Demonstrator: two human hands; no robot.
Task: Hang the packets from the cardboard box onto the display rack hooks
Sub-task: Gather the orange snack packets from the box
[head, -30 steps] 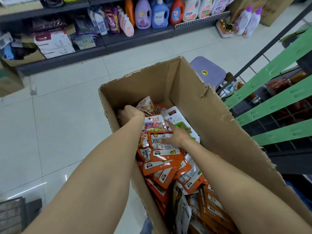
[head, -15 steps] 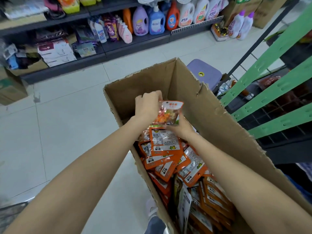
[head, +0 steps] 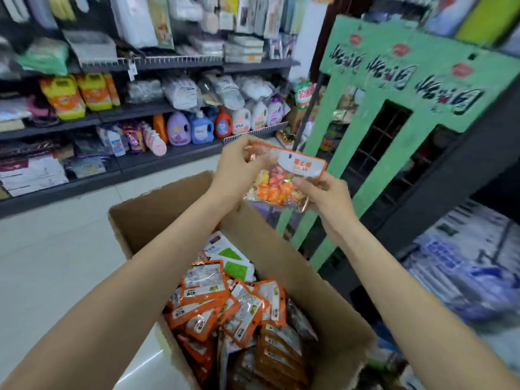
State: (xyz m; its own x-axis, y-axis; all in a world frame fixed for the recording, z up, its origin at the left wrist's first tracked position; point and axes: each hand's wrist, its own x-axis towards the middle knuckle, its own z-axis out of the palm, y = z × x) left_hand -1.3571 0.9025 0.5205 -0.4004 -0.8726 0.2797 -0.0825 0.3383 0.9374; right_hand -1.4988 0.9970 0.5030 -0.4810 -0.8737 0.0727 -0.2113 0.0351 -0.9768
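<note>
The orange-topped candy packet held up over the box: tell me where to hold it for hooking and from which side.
Hold the candy packet low, by its clear candy-filled body or side edges, coming from below, much as the right hand does now. The hang hole sits in the orange header at the top, so a grip there, where the left hand pinches a corner, could crowd the hook.

- Two bare forearms reach in from the bottom edge, long and slender, with no sleeves showing anywhere along them.
- The left hand is bare: no glove, ring, watch or wristband behind the fingers.
- The right hand is bare too, its wrist plain and unadorned.
</note>
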